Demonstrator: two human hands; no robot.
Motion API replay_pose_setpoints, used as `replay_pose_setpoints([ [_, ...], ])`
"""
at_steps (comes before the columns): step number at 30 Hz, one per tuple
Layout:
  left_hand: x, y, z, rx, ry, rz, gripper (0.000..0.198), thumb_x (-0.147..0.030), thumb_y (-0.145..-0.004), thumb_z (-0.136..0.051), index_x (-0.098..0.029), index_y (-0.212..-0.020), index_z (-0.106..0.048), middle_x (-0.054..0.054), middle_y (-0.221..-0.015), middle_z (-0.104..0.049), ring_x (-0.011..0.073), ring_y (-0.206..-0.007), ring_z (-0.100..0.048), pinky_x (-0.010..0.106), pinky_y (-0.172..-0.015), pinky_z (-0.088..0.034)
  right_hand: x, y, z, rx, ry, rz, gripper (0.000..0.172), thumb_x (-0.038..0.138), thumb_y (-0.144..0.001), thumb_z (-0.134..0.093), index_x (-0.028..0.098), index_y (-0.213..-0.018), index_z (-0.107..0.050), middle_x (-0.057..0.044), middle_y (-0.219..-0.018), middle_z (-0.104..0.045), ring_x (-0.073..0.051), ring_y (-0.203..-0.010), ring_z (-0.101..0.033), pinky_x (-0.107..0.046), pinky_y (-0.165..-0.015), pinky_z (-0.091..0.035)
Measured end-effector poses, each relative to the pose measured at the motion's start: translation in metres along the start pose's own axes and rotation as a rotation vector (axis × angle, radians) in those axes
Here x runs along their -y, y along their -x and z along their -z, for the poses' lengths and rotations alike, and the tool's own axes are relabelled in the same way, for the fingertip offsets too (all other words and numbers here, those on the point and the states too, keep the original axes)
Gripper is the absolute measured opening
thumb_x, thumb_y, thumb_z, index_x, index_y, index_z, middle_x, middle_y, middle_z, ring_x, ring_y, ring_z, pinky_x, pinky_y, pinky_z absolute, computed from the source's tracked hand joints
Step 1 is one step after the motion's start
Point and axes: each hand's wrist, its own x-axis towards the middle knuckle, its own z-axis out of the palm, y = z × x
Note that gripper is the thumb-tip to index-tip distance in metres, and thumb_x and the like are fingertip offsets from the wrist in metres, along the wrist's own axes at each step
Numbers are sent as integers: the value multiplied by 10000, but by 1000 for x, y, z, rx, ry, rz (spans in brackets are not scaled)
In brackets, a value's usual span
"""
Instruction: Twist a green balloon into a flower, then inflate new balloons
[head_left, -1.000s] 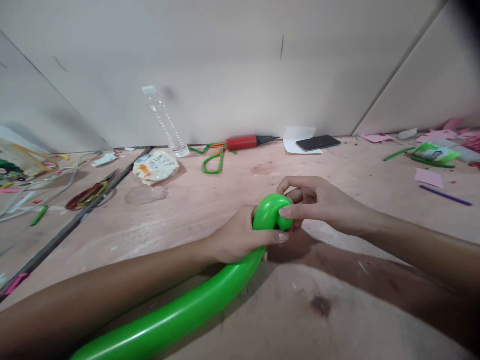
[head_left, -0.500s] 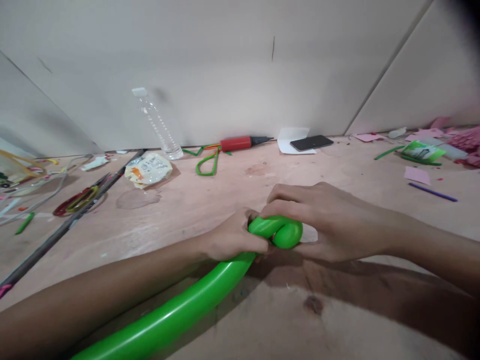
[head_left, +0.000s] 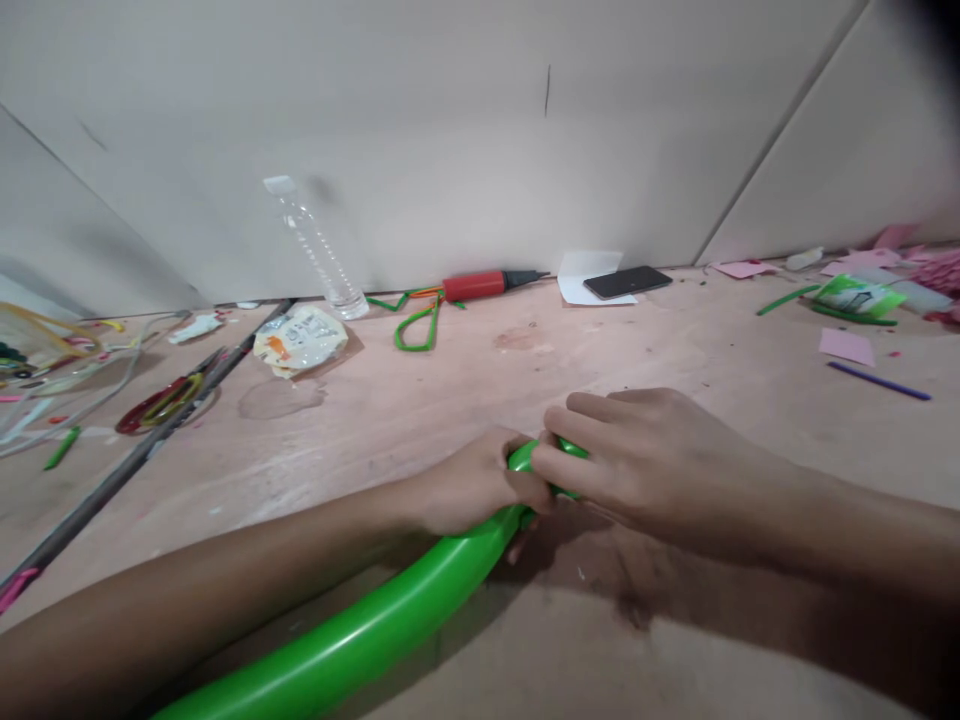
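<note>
A long green balloon (head_left: 360,640) lies across the wooden table (head_left: 465,390), running from the lower left up to the middle. My left hand (head_left: 472,485) is wrapped round the balloon near its far end. My right hand (head_left: 645,460) covers that folded end from the right, fingers pressed onto it. Only a sliver of green shows between the two hands.
Along the back wall stand a clear plastic bottle (head_left: 315,250), a red hand pump (head_left: 480,286), green uninflated balloons (head_left: 416,325) and a black phone (head_left: 626,282) on white paper. A crumpled wrapper (head_left: 300,340) and scissors (head_left: 161,402) lie at the left. Pink paper scraps (head_left: 847,345) lie at the right.
The folded end of the balloon has been pushed down and in. My right hand has closed over it from above, so the green loop that stood up earlier is nearly hidden.
</note>
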Motion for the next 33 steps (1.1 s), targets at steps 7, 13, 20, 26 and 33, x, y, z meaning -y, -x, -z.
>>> replay_pose_setpoints([
  [7, -1, -4, 9, -89, 60, 6, 83, -167, -633, -693, -141, -596, -624, -16, -516, -605, 126, -395, -582, 206, -376, -453, -6, 1, -9, 3, -14, -92, 247, 163, -865, -623, 190, -1104, -565, -39, -911, -626, -217, -736, -559, -335, -566, -345],
  [13, 0, -3, 5, -139, 104, -30, 52, -137, -623, -700, -127, -628, -649, -13, -508, -614, 115, -391, -580, 187, -374, -458, -11, -2, -13, 47, 114, 7, 369, 87, -930, -494, 178, -1285, -540, -75, -1065, -651, -238, -859, -587, -350, -639, -374],
  [20, 1, -4, 5, -104, 68, 1, 65, -138, -630, -681, -125, -597, -627, 0, -531, -615, 132, -410, -598, 210, -399, -466, -17, -1, -15, -87, 163, 13, 170, 149, -974, -513, 194, -1092, -627, -36, -895, -655, -202, -737, -549, -345, -605, -328],
  [26, 0, 0, 1, -138, -65, 12, 119, -187, -714, -598, -146, -603, -585, -6, -502, -583, 118, -412, -559, 213, -421, -436, -15, 2, -18, -60, 76, -18, 215, 109, -845, -574, 175, -1040, -634, -54, -957, -687, -223, -785, -570, -348, -622, -350],
  [33, -13, 18, -14, -259, -745, -47, 126, -226, -818, -483, -188, -831, -603, 32, -725, -672, 209, -670, -647, 295, -592, -450, -3, 0, -25, 67, -385, -272, 62, 222, -812, -616, 193, -769, -650, -5, -698, -655, -171, -620, -547, -311, -579, -314],
])
